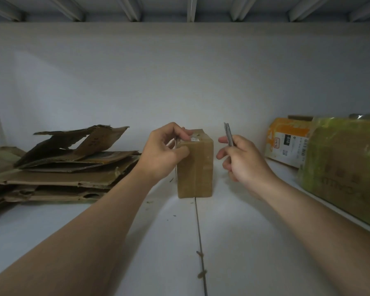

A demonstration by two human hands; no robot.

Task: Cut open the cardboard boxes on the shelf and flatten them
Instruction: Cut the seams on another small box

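A small brown cardboard box (198,167), sealed with tape, stands upright in the middle of the white shelf (233,231). My left hand (166,151) grips its upper left corner, thumb on the front face and fingers over the top. Just right of the box, apart from it, my right hand (241,158) holds a grey utility knife (228,134) with its blade end pointing up.
A stack of flattened cardboard (68,167) lies on the shelf at the left. Against the wall at the right stand an orange-and-white box (286,142) and a larger box wrapped in green tape (342,159). Small cardboard scraps lie along the shelf seam. Another shelf hangs overhead.
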